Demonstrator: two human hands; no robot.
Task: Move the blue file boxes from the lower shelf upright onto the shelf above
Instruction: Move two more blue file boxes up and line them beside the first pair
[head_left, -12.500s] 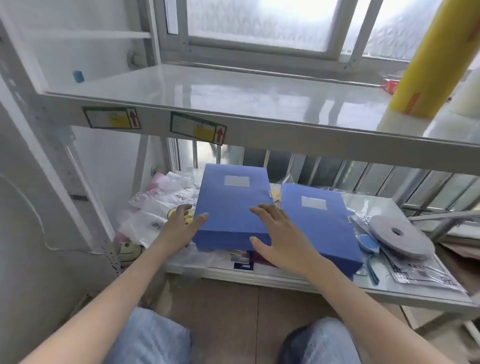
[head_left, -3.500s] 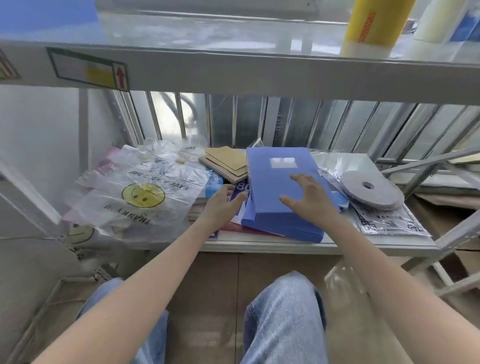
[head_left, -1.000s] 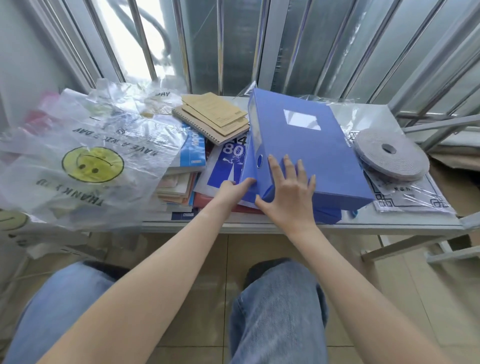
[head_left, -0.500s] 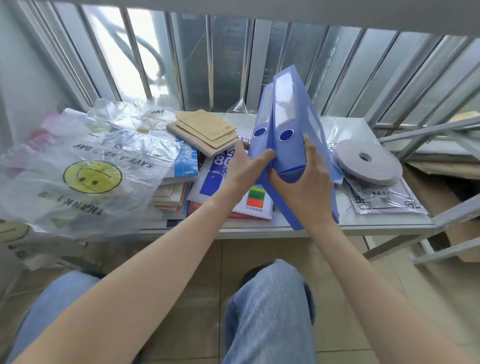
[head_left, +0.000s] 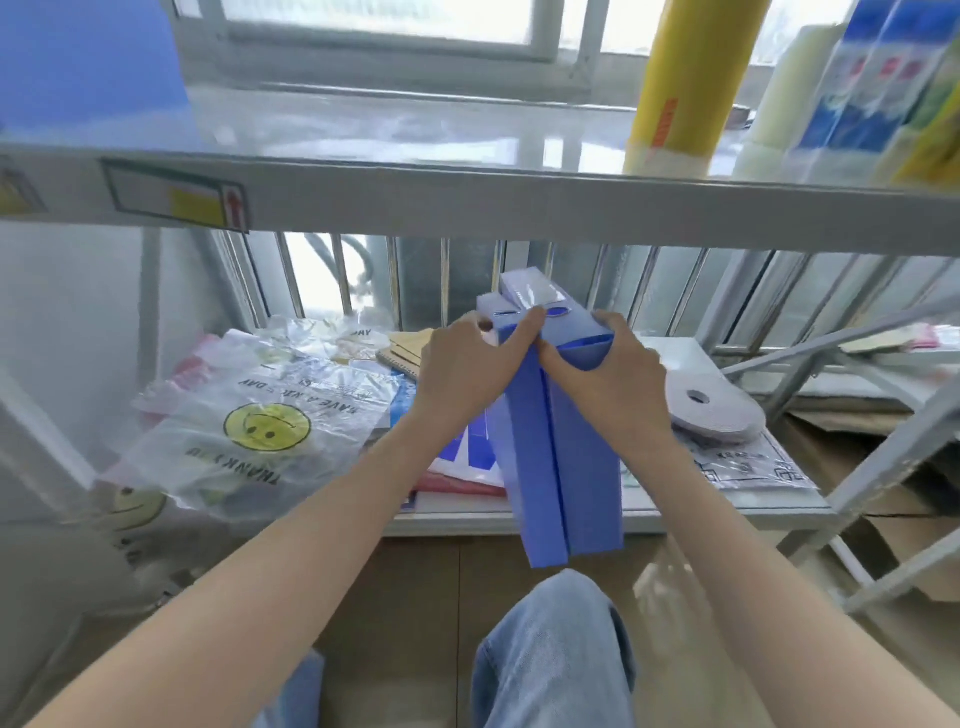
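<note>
Two blue file boxes (head_left: 563, 457) are pressed side by side and held upright in the air, in front of the lower shelf (head_left: 727, 512) and below the front beam of the upper shelf (head_left: 467, 150). My left hand (head_left: 467, 371) grips their left side near the top. My right hand (head_left: 613, 384) grips the right side. The spines with finger holes face up. Another blue file box (head_left: 83, 67) stands upright at the far left of the upper shelf, partly cut off by the frame.
On the upper shelf stand a yellow roll (head_left: 685, 83) and blue-white cartons (head_left: 872, 88) at the right. The lower shelf holds smiley plastic bags (head_left: 260, 415), notebooks (head_left: 410, 348) and a grey tape roll (head_left: 711, 410). My knees are below.
Both hands have lifted the two boxes together off the lower shelf and turned them upright. The view has tilted up, so the upper shelf shows again.
</note>
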